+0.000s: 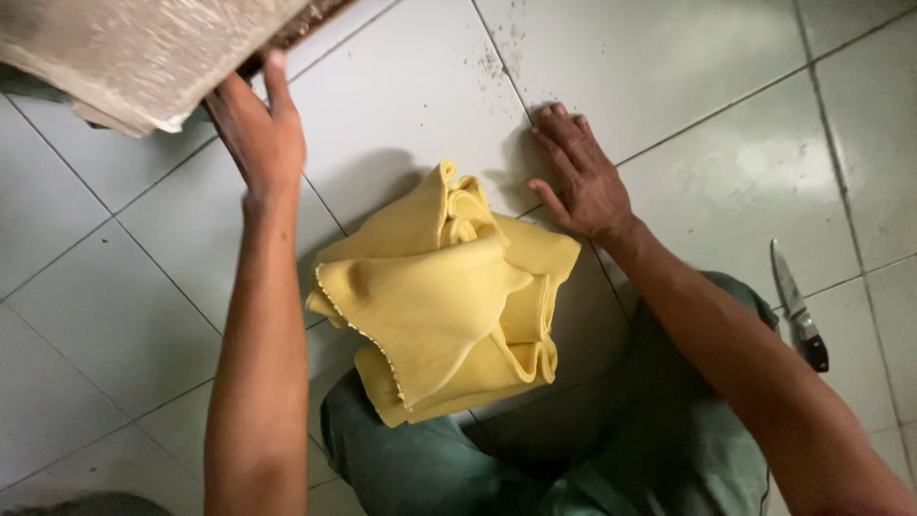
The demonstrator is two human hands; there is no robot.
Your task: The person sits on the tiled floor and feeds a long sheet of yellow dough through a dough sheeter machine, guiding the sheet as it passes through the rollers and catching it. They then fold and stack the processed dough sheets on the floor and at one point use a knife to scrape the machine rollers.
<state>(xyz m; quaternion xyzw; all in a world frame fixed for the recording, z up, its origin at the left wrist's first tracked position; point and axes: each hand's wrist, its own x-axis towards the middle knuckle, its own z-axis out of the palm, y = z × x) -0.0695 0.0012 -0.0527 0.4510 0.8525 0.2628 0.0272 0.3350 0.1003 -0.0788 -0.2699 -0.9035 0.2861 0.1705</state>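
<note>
The left hand reached to the far left, its fingers held straight and close together with the tips against the lower edge of a pale grey, rough-surfaced slab that tilted across the far left corner — whether the fingers actually gripped that edge could not be told. The right hand lay palm down on the glossy white tiled floor, fingers spread a little and flat, closed on nothing. Between the two forearms sat a crumpled soft yellow cloth with a small scalloped edge, heaped in loose folds on the tiles; the right wrist was just beside its far right corner, the left forearm just beside its left side. Nearer lay the person's grey-green trousers, touching the cloth's near edge. Well apart to the right — a steel-bladed knife with a dark handle lay on the floor.
</note>
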